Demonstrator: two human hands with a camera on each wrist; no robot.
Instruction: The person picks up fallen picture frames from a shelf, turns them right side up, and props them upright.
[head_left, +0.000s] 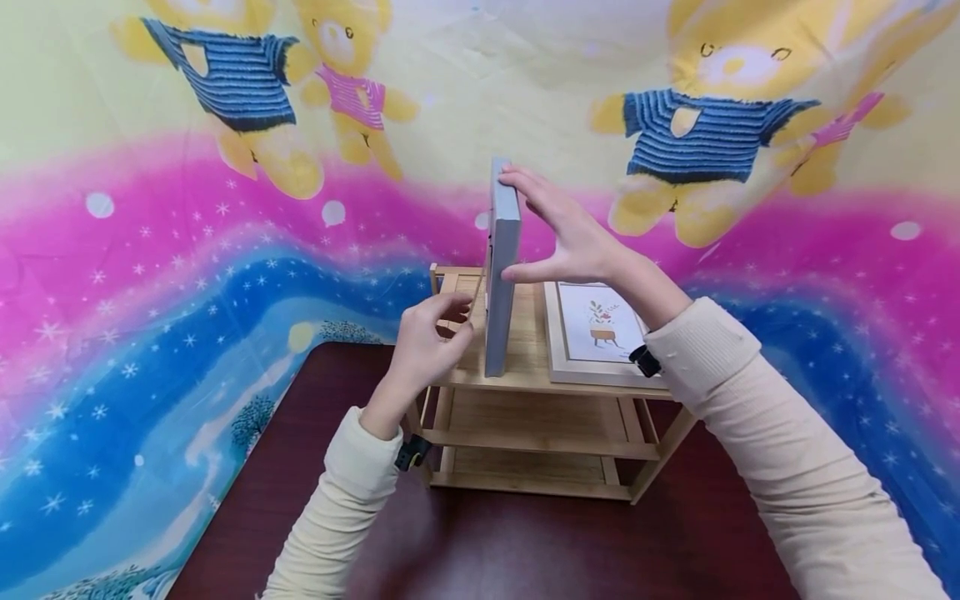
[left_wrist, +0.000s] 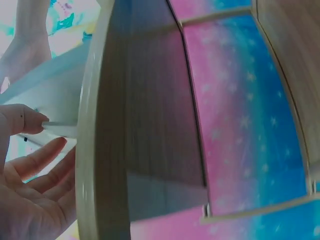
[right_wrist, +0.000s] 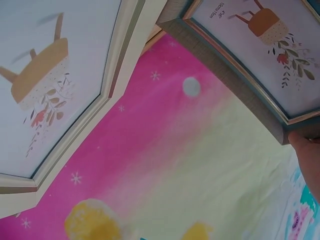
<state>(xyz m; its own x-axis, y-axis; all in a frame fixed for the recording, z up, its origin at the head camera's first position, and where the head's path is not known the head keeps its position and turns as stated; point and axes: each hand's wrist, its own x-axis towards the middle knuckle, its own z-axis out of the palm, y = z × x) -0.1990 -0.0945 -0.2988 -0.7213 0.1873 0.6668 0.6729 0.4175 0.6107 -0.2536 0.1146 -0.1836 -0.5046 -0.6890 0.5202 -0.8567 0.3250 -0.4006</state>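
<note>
A grey picture frame [head_left: 504, 275] stands on edge on the top board of a small wooden shelf rack [head_left: 540, 385], seen nearly edge-on in the head view. My right hand [head_left: 566, 233] grips it from the right, fingers at its top edge and thumb lower on its side. In the right wrist view, the frame [right_wrist: 225, 82] shows its print of a plant in a legged pot. Behind the frame, my left hand [head_left: 431, 337] pinches its thin back stand [head_left: 477, 293]. The left wrist view shows thumb and finger at the tip of this stand [left_wrist: 61, 129].
To the right, a cream picture frame [head_left: 557, 354] with a similar plant print lies on the rack's top. Two lower shelves [head_left: 536, 417] sit beneath. The rack stands on a dark red table [head_left: 315, 500], before a bear-printed cloth backdrop [head_left: 450, 100].
</note>
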